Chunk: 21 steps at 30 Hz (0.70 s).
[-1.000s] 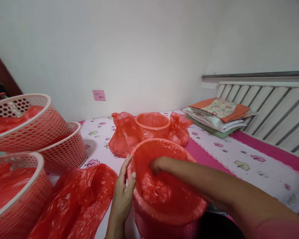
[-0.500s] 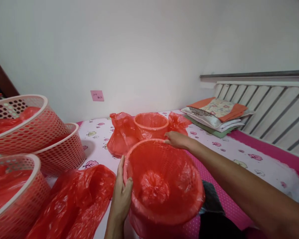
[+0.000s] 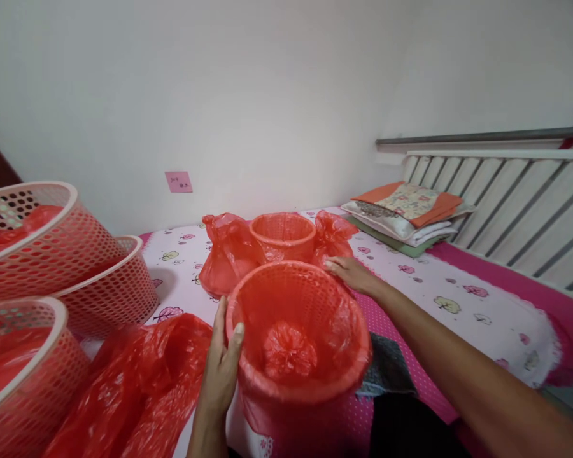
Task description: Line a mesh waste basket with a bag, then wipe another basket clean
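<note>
A round plastic basket (image 3: 310, 391), lined with a red plastic bag (image 3: 290, 351), stands tilted toward me at the front. The bag is folded over its rim and lies bunched at the bottom. My left hand (image 3: 221, 366) holds the basket's left side, its thumb by the rim and its fingers along the outer wall. At the far right of the rim is my right hand (image 3: 356, 277), fingers on the bag-covered edge and partly hidden. Just behind stands another red-lined basket (image 3: 283, 242), with a puffed red bag (image 3: 229, 254) bulging from its left and more bag on its right.
Stacked pink mesh baskets (image 3: 109, 299) with red bags inside stand at the left. A loose red plastic bag (image 3: 143, 381) lies on the patterned bed cover (image 3: 458, 318). Folded bedding (image 3: 410, 213) sits by the white bed rail (image 3: 506, 203). A pink note (image 3: 178, 182) is on the wall.
The lined basket has shifted slightly left and toward me, with both hands on it. My right hand has moved a little rightward along the rim. The view has turned slightly right.
</note>
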{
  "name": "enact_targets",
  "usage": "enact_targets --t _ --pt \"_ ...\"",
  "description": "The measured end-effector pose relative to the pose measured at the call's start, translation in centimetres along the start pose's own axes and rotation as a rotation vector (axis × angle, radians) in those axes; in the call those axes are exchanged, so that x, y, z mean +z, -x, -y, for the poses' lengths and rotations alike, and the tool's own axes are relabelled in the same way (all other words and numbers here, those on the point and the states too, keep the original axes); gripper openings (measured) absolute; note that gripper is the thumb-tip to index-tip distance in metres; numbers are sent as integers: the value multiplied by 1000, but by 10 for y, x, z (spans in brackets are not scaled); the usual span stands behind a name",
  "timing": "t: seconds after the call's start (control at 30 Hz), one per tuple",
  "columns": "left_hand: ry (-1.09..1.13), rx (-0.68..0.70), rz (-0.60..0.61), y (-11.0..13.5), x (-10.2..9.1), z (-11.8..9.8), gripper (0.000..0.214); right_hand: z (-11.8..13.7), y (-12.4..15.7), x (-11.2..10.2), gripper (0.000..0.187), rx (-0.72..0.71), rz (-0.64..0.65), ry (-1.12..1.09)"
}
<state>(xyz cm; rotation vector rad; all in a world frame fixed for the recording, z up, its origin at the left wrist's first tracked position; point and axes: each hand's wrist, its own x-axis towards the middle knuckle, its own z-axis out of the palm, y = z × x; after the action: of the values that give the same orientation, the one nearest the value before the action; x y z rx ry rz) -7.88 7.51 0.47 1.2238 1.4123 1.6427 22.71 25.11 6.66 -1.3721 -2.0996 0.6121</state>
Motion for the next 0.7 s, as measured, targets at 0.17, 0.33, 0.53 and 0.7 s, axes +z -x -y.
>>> enact_targets --t 0.17,0.33,0.53,0.7 --pt "107 -64 -125 -4 -2 0 66 -34 79 5 35 386 -257 -627" --pt "324 -179 -264 -11 0 8 58 -35 154 31 52 449 -283 -1035" --pt "339 -343 -394 -3 -9 19 35 -7 170 46 54 419 -267 -1209" --pt "395 -469 -252 43 -9 25 39 0 161 52 54 432 -215 -1217"
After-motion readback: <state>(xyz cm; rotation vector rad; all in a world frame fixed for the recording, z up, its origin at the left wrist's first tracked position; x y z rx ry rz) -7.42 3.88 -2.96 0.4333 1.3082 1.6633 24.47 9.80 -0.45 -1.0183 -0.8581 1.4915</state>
